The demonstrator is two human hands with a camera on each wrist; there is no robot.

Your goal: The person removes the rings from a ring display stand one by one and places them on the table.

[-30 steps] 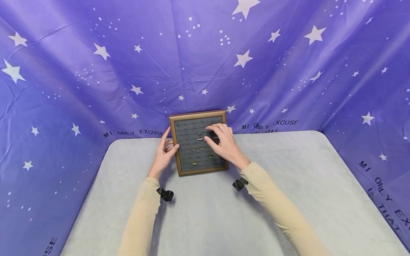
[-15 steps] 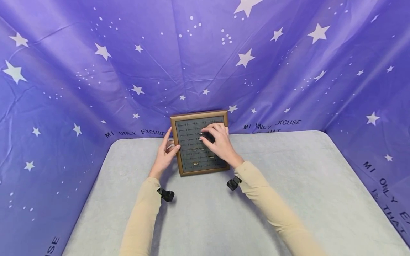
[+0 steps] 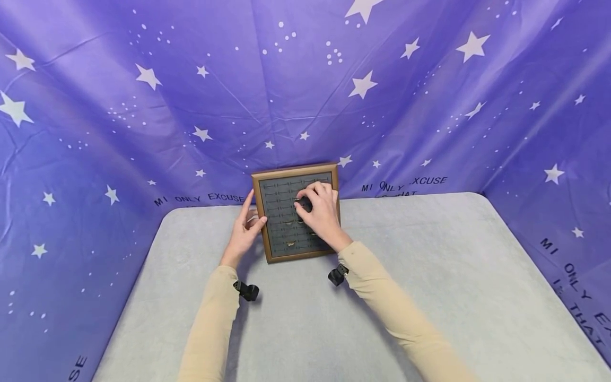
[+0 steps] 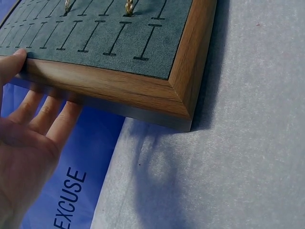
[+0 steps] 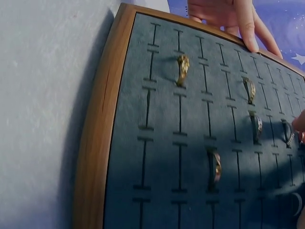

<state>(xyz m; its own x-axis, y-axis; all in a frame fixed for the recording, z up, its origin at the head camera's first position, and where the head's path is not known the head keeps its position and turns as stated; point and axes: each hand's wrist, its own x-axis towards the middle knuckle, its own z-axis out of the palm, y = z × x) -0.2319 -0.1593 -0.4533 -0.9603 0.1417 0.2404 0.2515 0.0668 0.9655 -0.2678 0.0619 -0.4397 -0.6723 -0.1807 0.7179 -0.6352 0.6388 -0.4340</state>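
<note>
A wood-framed ring tray (image 3: 269,223) with grey slotted velvet (image 5: 190,143) lies at the table's far edge. Several gold rings stand in its slots, such as one ring (image 5: 182,70) near the front. My left hand (image 3: 244,227) lies along the tray's left side with straight fingers (image 4: 47,109); its thumb tip rests on the rim (image 4: 95,81). My right hand (image 3: 319,211) hovers over the tray's upper middle, its fingers curled. The tips pinch a small ring (image 5: 287,133) in its slot, and that hand hides part of the tray.
The grey padded table (image 3: 429,276) stretches wide around the tray. Purple star-printed cloth (image 3: 143,116) walls in the back and both sides. Black wrist cameras (image 3: 246,291) sit on both beige sleeves.
My right hand has slid left across the tray and drawn its spread fingers together over one ring. The left hand and the tray have stayed put.
</note>
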